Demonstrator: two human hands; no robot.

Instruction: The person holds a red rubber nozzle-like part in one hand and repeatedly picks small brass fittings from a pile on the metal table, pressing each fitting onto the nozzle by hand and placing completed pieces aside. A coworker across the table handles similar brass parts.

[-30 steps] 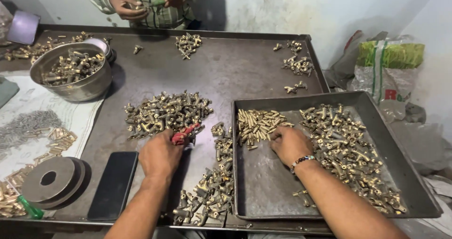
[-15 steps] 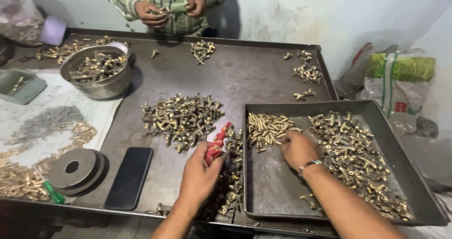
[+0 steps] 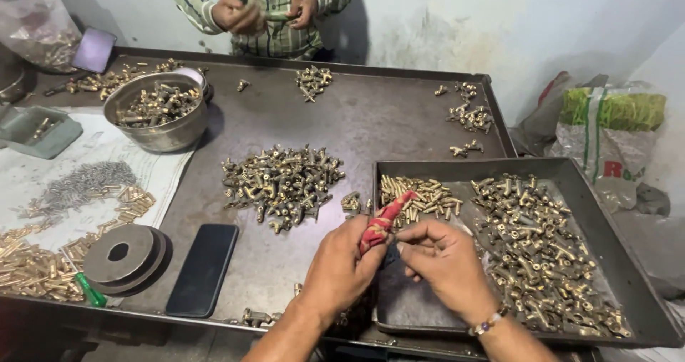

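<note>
My left hand (image 3: 341, 271) grips a small tool with a red cloth-wrapped handle (image 3: 382, 221), held upright over the left edge of a dark metal tray (image 3: 612, 248). My right hand (image 3: 444, 261) meets it from the right, fingertips pinched at the tool's lower end; what they pinch is too small to see. Inside the tray lie a neat row of brass pieces (image 3: 421, 193) and a loose heap of brass fittings (image 3: 544, 248). Another heap of brass fittings (image 3: 280, 184) lies on the table left of the tray.
A steel bowl of fittings (image 3: 157, 112), a black phone (image 3: 203, 268), round metal discs (image 3: 125, 253), grey pins on paper (image 3: 78, 184) and brass parts (image 3: 28, 269) sit at left. Another person's hands (image 3: 265, 12) work at the far edge. Bags (image 3: 606, 134) lie at right.
My left hand lifted the red-handled tool off the table and brought it right to the tray's edge. My right hand left the row of brass pieces and came to meet it.
</note>
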